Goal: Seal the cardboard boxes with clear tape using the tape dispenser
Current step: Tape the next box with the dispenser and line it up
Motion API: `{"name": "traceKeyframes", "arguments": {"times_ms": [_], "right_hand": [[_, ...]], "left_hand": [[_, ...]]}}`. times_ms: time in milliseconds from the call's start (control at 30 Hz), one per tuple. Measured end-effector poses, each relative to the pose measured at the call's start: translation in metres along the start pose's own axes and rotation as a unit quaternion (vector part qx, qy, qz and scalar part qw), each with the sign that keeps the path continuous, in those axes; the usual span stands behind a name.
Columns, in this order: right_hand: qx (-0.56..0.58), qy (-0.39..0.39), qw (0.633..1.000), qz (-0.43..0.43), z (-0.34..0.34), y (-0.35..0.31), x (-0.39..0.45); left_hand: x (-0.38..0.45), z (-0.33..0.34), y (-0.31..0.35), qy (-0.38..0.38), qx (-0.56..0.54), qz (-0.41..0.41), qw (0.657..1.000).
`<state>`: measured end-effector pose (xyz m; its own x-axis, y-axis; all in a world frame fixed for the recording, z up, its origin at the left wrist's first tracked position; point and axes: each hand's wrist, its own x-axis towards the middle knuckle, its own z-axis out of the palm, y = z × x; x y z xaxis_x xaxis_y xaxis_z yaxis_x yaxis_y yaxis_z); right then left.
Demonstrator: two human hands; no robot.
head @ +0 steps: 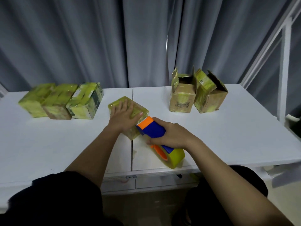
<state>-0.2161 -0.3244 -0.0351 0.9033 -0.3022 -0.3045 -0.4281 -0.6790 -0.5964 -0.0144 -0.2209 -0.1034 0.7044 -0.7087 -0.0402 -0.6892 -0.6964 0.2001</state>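
Centre frame: left hand presses flat, fingers straight, on the tape-wrapped cardboard box on the white desk. Right hand grips the blue-and-orange tape dispenser, fingers curled, blade at box edge. I judge taping underway; next, cut the strip.

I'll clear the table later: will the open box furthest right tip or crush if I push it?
The rightmost open box already leans, so a push high up would probably tip it. Its flaps stand open and the inside looks empty, so it is likely light and may slide. The creased cardboard walls would probably give under a squeeze.
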Motion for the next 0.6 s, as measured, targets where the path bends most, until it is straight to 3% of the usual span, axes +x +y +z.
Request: {"name": "traceKeyframes", "arguments": {"times_ms": [267,600], "right_hand": [[0.005,0.038,0.999,0.030,0.008,0.017,-0.028],[-0.064,-0.061,0.991,0.098,-0.003,-0.007,0.011]], "left_hand": [[0.002,-0.003,-0.001,-0.008,0.012,0.012,1.000],[0.000,-0.007,-0.001,-0.033,-0.006,0.018,0.999]]}}
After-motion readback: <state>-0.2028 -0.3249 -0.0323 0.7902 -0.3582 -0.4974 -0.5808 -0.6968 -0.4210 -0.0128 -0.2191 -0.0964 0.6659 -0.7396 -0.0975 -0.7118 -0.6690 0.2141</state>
